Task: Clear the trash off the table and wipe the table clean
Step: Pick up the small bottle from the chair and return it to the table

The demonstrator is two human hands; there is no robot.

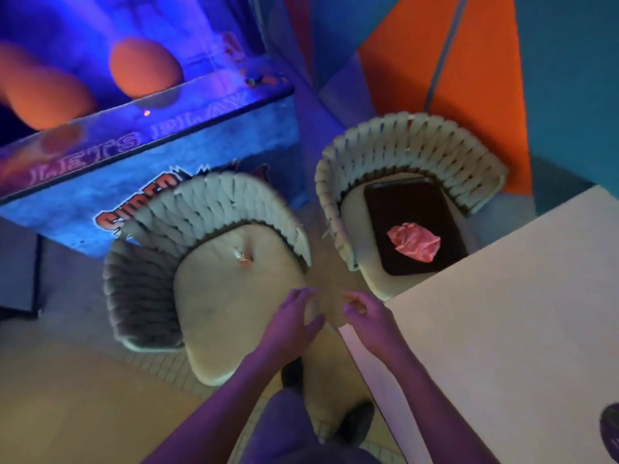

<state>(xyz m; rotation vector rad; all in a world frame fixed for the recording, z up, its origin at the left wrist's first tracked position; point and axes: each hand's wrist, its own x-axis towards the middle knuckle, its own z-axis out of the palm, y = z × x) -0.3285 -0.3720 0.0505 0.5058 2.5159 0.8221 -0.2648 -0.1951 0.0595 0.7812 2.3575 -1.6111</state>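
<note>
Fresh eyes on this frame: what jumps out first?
The glowing blue arcade cabinet with orange balls fills the upper left. Next, a crumpled pink wad on a dark tray, sitting on the right woven chair beside the pale table. Low centre, the left hand and right hand hover empty between the chairs.

dark object [610, 430]: cut off at right edge; small scrap [244, 257] on chair seat: too small to identify

Hands [330, 316], seemingly empty, beside table [502, 313]
</note>
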